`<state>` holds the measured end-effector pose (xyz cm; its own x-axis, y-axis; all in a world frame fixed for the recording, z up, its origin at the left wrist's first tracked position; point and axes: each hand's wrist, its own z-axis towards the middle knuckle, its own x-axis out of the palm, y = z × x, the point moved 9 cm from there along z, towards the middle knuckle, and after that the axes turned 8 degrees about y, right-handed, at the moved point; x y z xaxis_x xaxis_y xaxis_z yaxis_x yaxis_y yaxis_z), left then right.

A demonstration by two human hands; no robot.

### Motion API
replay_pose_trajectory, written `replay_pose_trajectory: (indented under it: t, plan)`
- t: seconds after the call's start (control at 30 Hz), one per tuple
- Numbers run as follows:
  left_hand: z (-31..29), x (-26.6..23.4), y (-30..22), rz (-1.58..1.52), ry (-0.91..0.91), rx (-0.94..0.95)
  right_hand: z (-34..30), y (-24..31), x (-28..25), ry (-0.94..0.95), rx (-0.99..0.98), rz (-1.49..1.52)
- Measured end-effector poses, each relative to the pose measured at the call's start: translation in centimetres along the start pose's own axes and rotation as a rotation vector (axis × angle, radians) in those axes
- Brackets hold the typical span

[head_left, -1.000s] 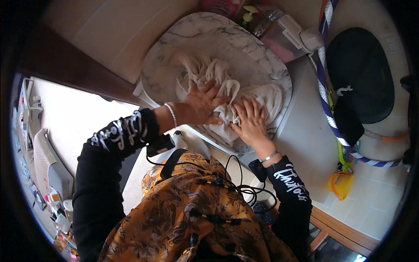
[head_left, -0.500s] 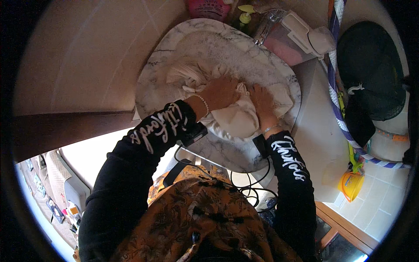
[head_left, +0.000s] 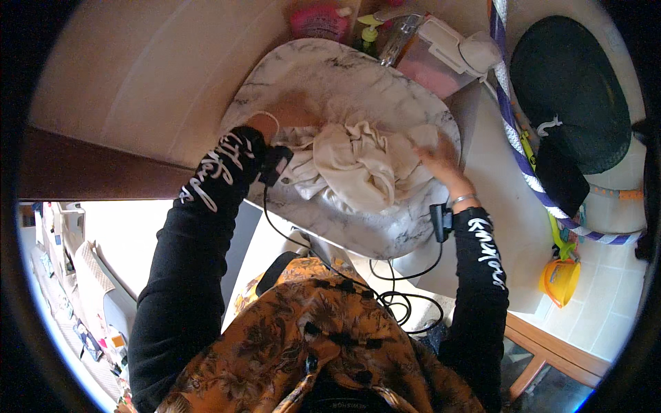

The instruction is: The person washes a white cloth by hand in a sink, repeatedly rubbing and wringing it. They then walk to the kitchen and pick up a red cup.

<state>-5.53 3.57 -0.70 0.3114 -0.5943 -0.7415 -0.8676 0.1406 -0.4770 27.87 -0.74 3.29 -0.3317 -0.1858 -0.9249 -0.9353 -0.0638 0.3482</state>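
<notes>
A wet cream cloth [head_left: 358,168] lies bunched and twisted in a white marbled washbasin [head_left: 275,65]. The basin holds cloudy water. My left hand [head_left: 296,110] rests at the cloth's far left side; its fingers are smeared and partly hidden by water and folds. At the cloth's right end, my right hand [head_left: 444,162] has its thumb and fingers closed about an edge of the fabric. Both forearms wear black sleeves with white lettering, and a small dark device is strapped near each wrist.
Behind the basin are a pink pouch [head_left: 320,24], a green pump bottle [head_left: 370,34], a metal tap [head_left: 399,41] and a clear lidded container [head_left: 441,58]. A striped rope [head_left: 509,124], a dark mesh item [head_left: 571,89] and a yellow bucket [head_left: 559,281] are at right. Black cables [head_left: 406,303] hang below.
My hands have moved apart, the left leftward and the right rightward. The cloth between them now lies loosely twisted across the basin. The view has shifted slightly.
</notes>
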Motion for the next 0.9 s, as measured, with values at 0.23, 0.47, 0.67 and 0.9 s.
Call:
replay_pose_trajectory:
  t: [0.23, 0.47, 0.67, 0.9]
  plan:
    - [-0.1, -1.1, 0.8, 0.023, -0.124, 0.035, 2.2, -2.8, 7.0, 0.166, 0.141, 0.746]
    - [-8.6, -8.1, -5.5, -0.707, -0.439, 0.220, -3.1, 5.7, -5.0, -0.068, -0.098, 1.044]
    - [-12.4, -10.2, -6.6, -0.553, -0.493, 0.581, -9.8, 11.7, -9.9, -0.224, -0.393, 0.781]
    - [-15.5, -3.7, -7.9, -0.036, -0.316, 0.813, -14.3, 11.4, -1.5, -0.095, -0.294, 0.527]
